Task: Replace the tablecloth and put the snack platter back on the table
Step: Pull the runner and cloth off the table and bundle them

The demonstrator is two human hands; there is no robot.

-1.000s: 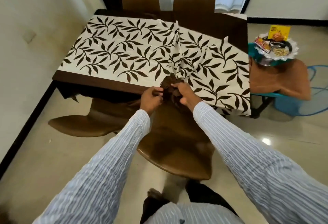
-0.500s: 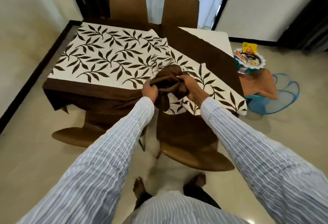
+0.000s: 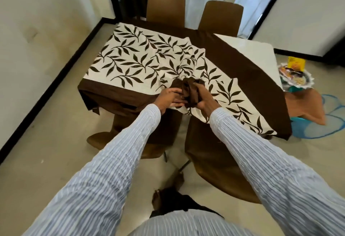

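Note:
A cream tablecloth (image 3: 134,62) with dark leaf print and a brown border lies on the white table (image 3: 248,47), whose far right corner is bare. The cloth is bunched at the middle of the near edge. My left hand (image 3: 169,98) and my right hand (image 3: 202,99) both grip that bunched brown fold, close together. The snack platter (image 3: 293,78), a frilled white plate with packets, sits off the table on a teal stool to the right.
Two brown chairs (image 3: 165,7) stand at the far side and two (image 3: 220,163) at the near side, right below my arms. A folded orange-brown cloth (image 3: 306,105) lies on the stool. A blue mesh cover (image 3: 321,123) rests on the floor at right. A wall runs along the left.
The view has pulled back and up from the table. My hands have gathered more of the brown border into a bunch and lifted it onto the table's near edge.

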